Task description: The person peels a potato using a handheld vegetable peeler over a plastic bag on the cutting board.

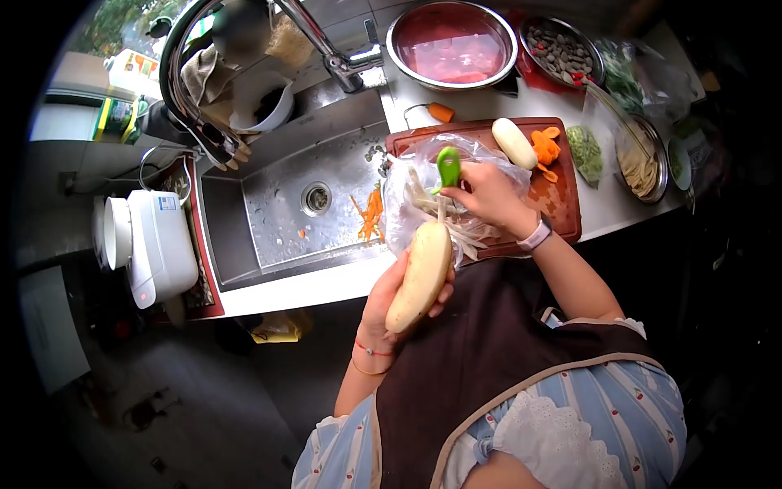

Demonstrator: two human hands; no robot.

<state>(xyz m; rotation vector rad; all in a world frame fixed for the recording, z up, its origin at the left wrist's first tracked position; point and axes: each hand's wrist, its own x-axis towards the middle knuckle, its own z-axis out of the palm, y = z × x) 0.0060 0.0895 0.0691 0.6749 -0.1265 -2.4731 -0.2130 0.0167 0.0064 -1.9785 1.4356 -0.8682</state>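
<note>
My left hand (381,300) is wrapped round a long, pale lotus root (419,279), tilted just in front of the counter edge. My right hand (493,198) grips a green peeler (449,168) above the root's upper end; its blade is hard to make out. Under the peeler, a clear plastic bag (401,200) with pale peel strips (466,236) in it lies partly over the brown cutting board (562,213). A smooth white root piece (514,143) and orange carrot pieces (546,150) rest at the board's far right.
Left of the board is a steel sink (277,208) with carrot peels (371,213) and a tap (346,69). Behind stand a bowl of reddish liquid (392,50) and a bowl of clams (562,55). A bag of green beans (583,155) and a noodle-like food bowl (643,167) sit right.
</note>
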